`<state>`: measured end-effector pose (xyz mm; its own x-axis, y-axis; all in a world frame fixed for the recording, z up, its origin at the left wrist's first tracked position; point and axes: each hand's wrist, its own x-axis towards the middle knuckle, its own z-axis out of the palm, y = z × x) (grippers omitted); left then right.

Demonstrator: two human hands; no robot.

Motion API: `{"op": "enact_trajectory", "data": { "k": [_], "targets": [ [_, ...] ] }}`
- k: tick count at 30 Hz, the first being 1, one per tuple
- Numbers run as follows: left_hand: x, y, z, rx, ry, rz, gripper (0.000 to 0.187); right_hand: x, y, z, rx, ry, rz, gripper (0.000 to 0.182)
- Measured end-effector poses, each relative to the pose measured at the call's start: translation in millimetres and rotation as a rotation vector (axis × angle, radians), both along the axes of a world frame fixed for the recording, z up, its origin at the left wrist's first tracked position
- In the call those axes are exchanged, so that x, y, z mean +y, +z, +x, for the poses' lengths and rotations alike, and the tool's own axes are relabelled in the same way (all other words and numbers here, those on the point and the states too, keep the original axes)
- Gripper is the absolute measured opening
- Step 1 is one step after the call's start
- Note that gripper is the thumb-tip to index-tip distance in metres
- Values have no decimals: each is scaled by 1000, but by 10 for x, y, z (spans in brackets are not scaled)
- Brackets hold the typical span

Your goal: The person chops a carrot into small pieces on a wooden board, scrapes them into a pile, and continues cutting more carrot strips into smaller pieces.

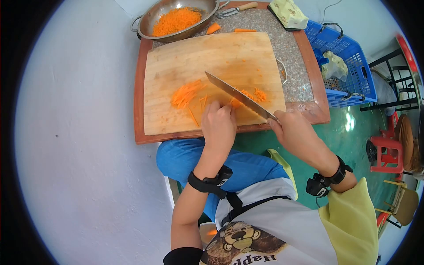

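A wooden cutting board point(176, 62) lies on the table. My right hand point(297, 132) is wrapped round the handle of a large knife point(238, 95), whose blade slants up and left across the board. Beside the blade, my left hand point(219, 123) has its fingers curled down on some orange carrot point(235, 103), partly hidden by the blade. Carrot strips point(185, 94) are piled left of my left hand, with a few loose ones nearer the edge. Finely cut carrot point(259, 94) sits on the far side of the blade.
A metal pan point(148, 22) of chopped carrot stands at the back left. Carrot pieces point(213, 28) and a wooden-handled tool point(236, 9) lie behind the board. To the right are a blue basket point(349, 92) and a red stool point(386, 153). A wall point(88, 110) rises at left.
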<state>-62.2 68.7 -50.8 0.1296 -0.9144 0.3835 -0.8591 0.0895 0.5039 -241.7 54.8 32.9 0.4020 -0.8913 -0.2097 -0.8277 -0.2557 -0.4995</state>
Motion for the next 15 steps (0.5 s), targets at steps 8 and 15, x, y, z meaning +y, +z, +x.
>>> {"op": "enact_trajectory", "data": {
  "k": [8, 15],
  "targets": [
    [-8, 31, 8, -15, -6, 28, 7, -9, 1, 28, 12, 20, 17, 21],
    [-7, 38, 17, -46, -20, 10, 8, -35, -113, 126, 82, 76, -43, 20]
  ]
}}
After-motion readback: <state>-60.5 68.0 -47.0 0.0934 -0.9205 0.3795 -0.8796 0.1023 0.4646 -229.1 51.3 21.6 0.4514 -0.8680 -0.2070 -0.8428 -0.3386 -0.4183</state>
